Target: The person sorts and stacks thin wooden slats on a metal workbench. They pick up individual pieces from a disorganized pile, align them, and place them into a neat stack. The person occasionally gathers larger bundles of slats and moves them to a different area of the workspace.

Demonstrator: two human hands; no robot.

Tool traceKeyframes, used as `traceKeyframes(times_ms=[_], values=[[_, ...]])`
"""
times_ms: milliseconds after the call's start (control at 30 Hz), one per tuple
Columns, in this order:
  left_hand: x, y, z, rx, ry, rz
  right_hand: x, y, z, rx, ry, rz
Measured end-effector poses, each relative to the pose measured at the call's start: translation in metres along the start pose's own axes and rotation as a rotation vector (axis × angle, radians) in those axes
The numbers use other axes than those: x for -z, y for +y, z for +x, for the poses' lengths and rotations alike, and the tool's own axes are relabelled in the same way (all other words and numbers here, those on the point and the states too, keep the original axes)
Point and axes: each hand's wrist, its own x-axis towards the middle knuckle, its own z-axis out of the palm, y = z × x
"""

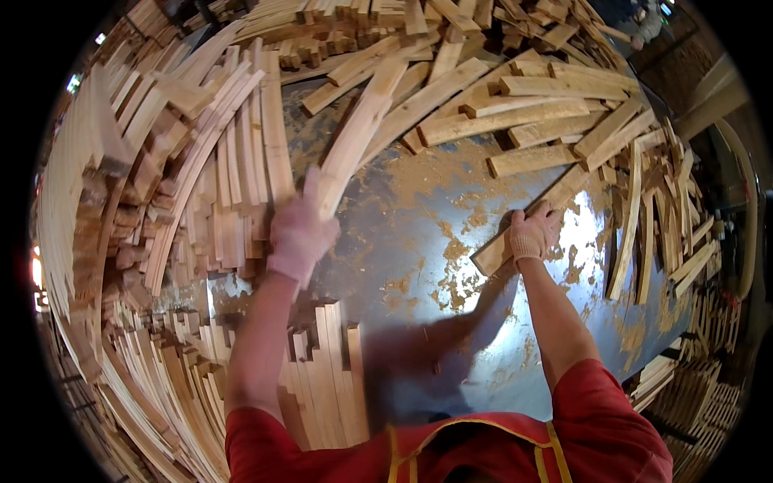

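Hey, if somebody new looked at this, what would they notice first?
Probably the wood: jumbled boards across the table's far side, and timber stacks crowding the left. Then the shiny metal tabletop in the middle, patched with sawdust. Over it, the gloved right hand grips a plank, and the blurred left hand is at a pale board's near end.

Two pale planks (362, 125) (567, 186), angled, apparently straight

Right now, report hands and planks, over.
Left hand, blurred, at a pale plank. Right hand holding second plank. Loose boards crowd table's far side.
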Motion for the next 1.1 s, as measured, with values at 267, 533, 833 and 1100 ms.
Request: traceKeyframes(times_ms=[267,533,833,1100], values=[[-0.006,0.065,0.113,-0.069,0.096,0.024,-0.01,0.005,0.0,0.067,0.112,0.097],[-0.023,0.05,-0.027,-0.231,-0.304,-1.017,0.032,0.067,0.0,-0.205,-0.027,1.037],[-0.198,0.03,-0.351,0.277,-0.369,-1.731,0.12,0.145,-0.252,-0.121,-1.087,1.471],[-0.281,0.033,-0.517,0.4,-0.221,-1.268,0.129,0.14,-0.326,0.916,-1.37,0.209]])
